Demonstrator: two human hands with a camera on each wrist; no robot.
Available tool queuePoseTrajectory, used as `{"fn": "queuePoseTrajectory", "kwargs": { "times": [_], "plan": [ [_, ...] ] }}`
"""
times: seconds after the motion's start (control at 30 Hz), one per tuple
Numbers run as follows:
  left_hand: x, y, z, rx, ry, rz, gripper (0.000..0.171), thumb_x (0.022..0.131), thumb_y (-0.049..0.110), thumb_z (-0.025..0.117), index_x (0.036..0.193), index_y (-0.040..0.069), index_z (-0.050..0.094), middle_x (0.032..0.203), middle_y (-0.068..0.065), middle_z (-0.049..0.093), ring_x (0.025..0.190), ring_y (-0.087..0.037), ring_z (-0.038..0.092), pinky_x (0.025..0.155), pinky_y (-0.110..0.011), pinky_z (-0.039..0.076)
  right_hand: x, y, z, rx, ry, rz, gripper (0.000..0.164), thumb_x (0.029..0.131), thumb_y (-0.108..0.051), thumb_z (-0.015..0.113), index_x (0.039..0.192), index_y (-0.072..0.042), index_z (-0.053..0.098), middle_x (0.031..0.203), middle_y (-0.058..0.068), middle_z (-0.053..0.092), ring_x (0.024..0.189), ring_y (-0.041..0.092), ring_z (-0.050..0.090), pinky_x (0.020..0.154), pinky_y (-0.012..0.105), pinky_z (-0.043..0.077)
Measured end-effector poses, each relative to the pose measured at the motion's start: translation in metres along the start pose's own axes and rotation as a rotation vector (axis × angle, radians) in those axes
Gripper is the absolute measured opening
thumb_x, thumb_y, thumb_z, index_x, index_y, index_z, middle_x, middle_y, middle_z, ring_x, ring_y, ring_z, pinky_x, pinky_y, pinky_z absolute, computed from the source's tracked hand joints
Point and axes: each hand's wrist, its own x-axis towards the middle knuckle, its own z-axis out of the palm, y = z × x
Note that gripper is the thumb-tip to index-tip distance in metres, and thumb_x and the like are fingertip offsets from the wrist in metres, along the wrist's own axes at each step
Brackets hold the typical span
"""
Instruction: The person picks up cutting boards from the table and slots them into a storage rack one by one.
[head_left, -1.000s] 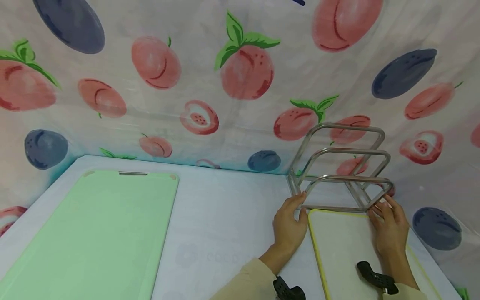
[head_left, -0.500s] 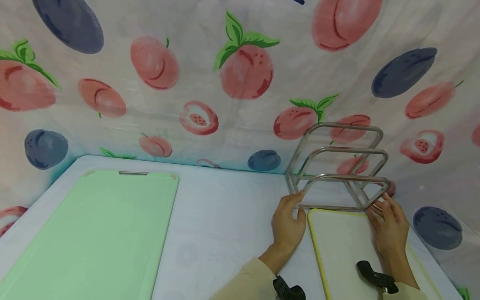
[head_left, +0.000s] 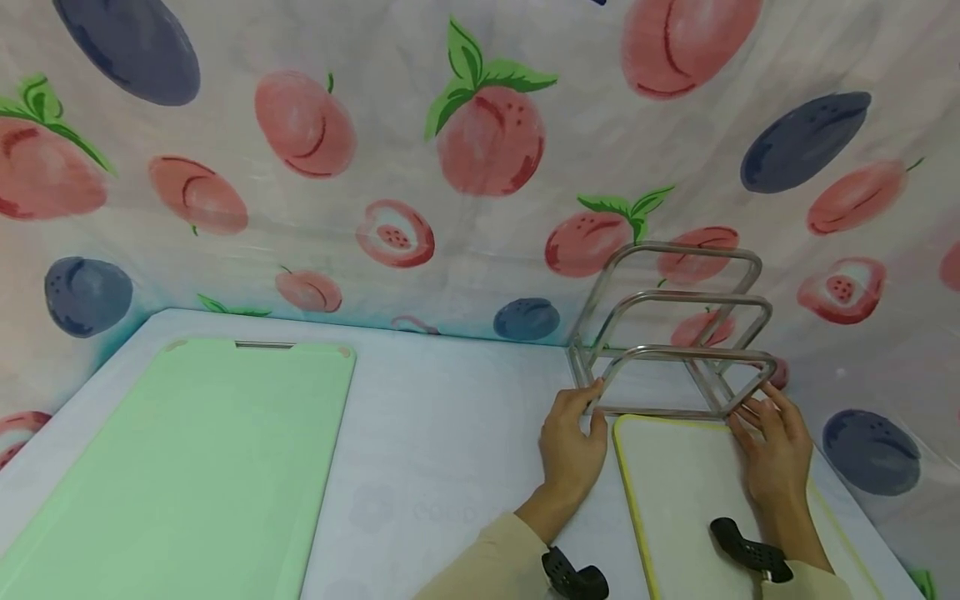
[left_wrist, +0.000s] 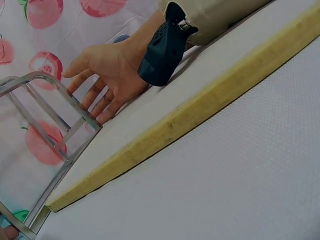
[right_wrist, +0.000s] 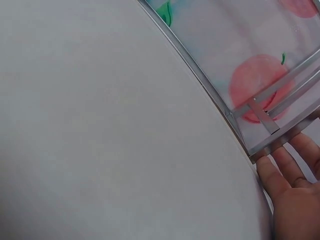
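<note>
As L hand (head_left: pixel 570 450) touches rack (head_left: pixel 693 353), R hand (head_left: pixel 777 454) touches opp. side

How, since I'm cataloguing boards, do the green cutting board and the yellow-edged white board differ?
The green cutting board is pale green to its rim; the yellow-edged white board has a contrasting border. The green cutting board looks wider than the yellow-edged white board. The former lies well apart from the metal rack; the latter's far end lies right by it. Both lie flat.
</note>
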Motion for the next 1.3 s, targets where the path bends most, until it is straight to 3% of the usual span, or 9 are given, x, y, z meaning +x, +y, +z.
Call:
{"fn": "queuePoseTrajectory", "kwargs": {
  "times": [0.63, 1.07, 1.3],
  "plan": [
    [0.0006, 0.0007, -0.0019, 0.016, 0.024, -0.02, 0.037, 0.076, 0.002, 0.062, 0.108, 0.02, 0.064, 0.093, 0.006, 0.058, 0.083, -0.01, 0.058, 0.063, -0.018, 0.044, 0.002, 0.0037, -0.0033, 0.063, -0.081, -0.037, 0.037, 0.093, -0.003, 0.043, 0.127, 0.009, 0.037, 0.096, 0.017, 0.059, 0.087, 0.024, 0.058, 0.072, 0.031, 0.051],
    [0.0029, 0.0009, -0.0032, 0.021, 0.058, -0.036, 0.037, 0.077, -0.001, 0.061, 0.106, 0.02, 0.064, 0.091, 0.005, 0.057, 0.08, -0.012, 0.058, 0.061, -0.019, 0.044, 0.0064, 0.0046, -0.0028, 0.081, -0.081, -0.019, 0.04, 0.092, -0.007, 0.046, 0.125, 0.014, 0.04, 0.096, 0.019, 0.061, 0.088, 0.026, 0.058, 0.072, 0.035, 0.05],
    [0.0024, 0.0012, -0.004, 0.032, 0.088, -0.043, 0.038, 0.076, -0.004, 0.06, 0.104, 0.02, 0.066, 0.089, 0.005, 0.058, 0.075, -0.007, 0.055, 0.058, -0.017, 0.043, 0.0052, 0.0049, -0.0017, 0.061, -0.081, -0.027, 0.039, 0.092, -0.007, 0.047, 0.123, 0.016, 0.04, 0.095, 0.019, 0.061, 0.087, 0.027, 0.059, 0.07, 0.036, 0.05]
  ]
}}
